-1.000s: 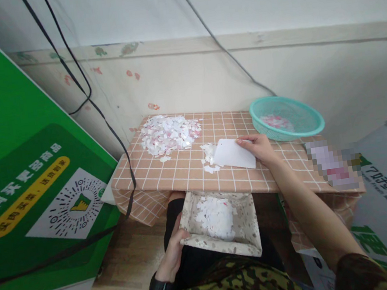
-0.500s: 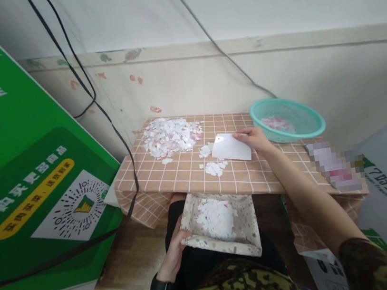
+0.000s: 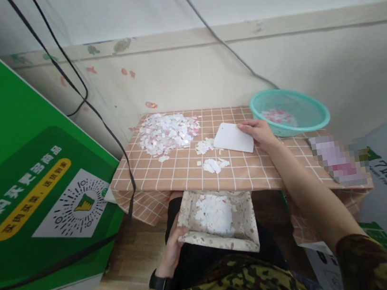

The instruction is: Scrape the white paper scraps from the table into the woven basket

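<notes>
My left hand [image 3: 174, 246] grips the left side of a speckled, cream-coloured square tray [image 3: 249, 245] over my lap, just below the table's front edge. White paper scraps [image 3: 216, 215] lie heaped in it. Over the tabletop, my right hand [image 3: 259, 133] pinches a flat white scraper [image 3: 233, 138] by its upper right corner. Close to the scraper's left edge is a small pile of paper scraps [image 3: 205, 146], with another small pile [image 3: 215, 165] nearer the tray. A larger heap of white and pink paper scraps [image 3: 168, 131] covers the table's back left.
The table [image 3: 169, 175] has a brown checked cloth. A turquoise mesh basket [image 3: 315, 123] with pink and white scraps stands back right, beside a blurred-out flat object [image 3: 338, 160]. A green sign board [image 3: 31, 119] leans at left, with a black strap [image 3: 130, 173] hanging before it.
The scraper has tilted slightly, and its face looks duller, without the earlier shine. My view has shifted a little; the tray and the piles look much the same.
</notes>
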### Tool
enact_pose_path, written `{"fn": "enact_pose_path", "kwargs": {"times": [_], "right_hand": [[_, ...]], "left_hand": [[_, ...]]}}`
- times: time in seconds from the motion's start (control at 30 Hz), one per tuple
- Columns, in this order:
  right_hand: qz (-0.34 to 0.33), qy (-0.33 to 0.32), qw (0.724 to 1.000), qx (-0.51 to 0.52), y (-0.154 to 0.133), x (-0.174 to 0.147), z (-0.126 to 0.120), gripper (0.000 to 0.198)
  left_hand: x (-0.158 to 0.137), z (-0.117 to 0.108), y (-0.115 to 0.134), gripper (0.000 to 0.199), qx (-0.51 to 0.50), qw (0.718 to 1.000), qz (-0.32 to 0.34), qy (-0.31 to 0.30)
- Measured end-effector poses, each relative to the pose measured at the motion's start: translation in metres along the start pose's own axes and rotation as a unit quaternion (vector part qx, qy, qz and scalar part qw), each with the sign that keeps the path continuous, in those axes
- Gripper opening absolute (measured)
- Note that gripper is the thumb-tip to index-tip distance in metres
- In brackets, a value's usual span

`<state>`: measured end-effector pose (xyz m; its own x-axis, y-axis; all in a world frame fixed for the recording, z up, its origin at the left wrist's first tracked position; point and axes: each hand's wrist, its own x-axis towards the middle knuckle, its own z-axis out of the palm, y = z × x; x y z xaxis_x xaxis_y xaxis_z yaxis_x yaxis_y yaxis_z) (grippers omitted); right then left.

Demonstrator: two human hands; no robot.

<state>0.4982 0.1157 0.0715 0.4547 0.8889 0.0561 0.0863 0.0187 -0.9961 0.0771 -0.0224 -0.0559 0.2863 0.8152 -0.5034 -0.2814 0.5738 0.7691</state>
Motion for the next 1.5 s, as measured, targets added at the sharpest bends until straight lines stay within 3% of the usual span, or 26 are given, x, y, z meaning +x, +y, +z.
{"fn": "enact_pose_path", "kwargs": {"times": [0.07, 0.23, 0.4, 0.63, 0.83, 1.0, 1.2, 1.37, 1.5], "right_hand": [[-0.002, -0.001, 1.000, -0.023, 0.003, -0.001, 0.001, 0.053], [0.009, -0.079, 0.996, -0.041, 0.003, -0.009, 0.009, 0.053], [-0.042, -0.023, 0.998, -0.044, 0.002, -0.011, 0.009, 0.057], [-0.003, -0.195, 0.979, -0.052, -0.002, -0.022, 0.015, 0.055], [0.016, -0.181, 0.983, 0.006, -0.001, -0.021, 0.015, 0.049], [0.028, -0.232, 0.972, -0.009, 0.001, -0.027, 0.020, 0.049], [0.029, -0.166, 0.985, 0.042, -0.001, -0.021, 0.017, 0.057], [0.022, -0.141, 0.989, -0.031, -0.007, -0.024, -0.008, 0.050], [-0.017, -0.129, 0.988, -0.086, -0.008, -0.053, -0.022, 0.046]], "left_hand": [[-0.001, 0.001, 0.001, 0.056, -0.002, 1.000, 0.002, 0.000], [-0.003, 0.003, 0.002, 0.060, -0.012, 1.000, 0.020, -0.011], [-0.003, 0.001, 0.002, 0.064, -0.013, 1.000, 0.017, -0.016], [0.001, 0.000, 0.001, 0.062, -0.025, 0.999, 0.021, -0.022], [0.004, -0.001, 0.000, 0.069, -0.039, 0.999, 0.017, -0.015], [0.001, 0.002, 0.001, 0.070, -0.047, 0.999, 0.019, -0.019], [-0.002, 0.004, 0.004, 0.063, -0.036, 0.999, 0.017, -0.017], [-0.002, 0.001, 0.003, 0.056, -0.033, 0.999, 0.013, -0.006], [-0.002, 0.002, 0.005, 0.046, -0.031, 0.999, -0.002, 0.011]]}}
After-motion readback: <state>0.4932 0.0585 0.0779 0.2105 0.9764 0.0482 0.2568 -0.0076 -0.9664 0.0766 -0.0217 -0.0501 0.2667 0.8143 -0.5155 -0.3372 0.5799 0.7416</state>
